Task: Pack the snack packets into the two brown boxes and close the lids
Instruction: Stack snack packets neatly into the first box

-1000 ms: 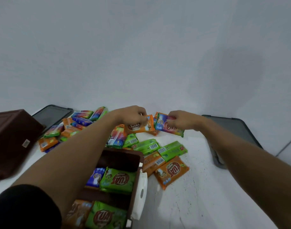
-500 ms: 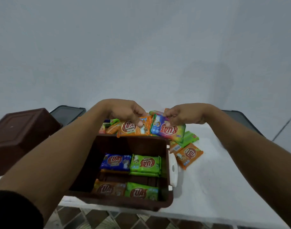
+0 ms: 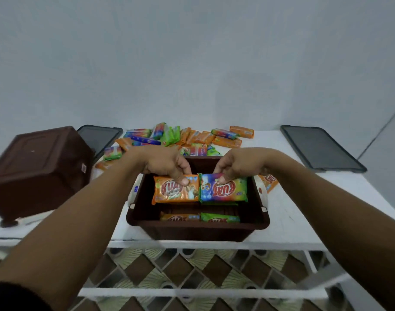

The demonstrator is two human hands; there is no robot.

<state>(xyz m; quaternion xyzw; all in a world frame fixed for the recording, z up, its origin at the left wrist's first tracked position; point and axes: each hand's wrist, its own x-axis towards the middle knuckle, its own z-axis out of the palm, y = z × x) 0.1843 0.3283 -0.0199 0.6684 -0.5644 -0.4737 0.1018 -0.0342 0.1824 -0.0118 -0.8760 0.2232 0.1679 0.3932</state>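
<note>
Both hands (image 3: 167,163) (image 3: 239,164) pinch packets (image 3: 176,191) (image 3: 223,190) over open box (image 3: 198,227).

I've pulled both packets back from the heap: my left hand (image 3: 167,163) now holds the orange packet (image 3: 175,191) and my right hand (image 3: 237,164) the rainbow packet (image 3: 223,190) side by side, down inside the open brown box (image 3: 197,227), covering the blue and green ones.

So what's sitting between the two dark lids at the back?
Head view: the loose pile of snack packets lies between the left lid and the right lid.
</note>
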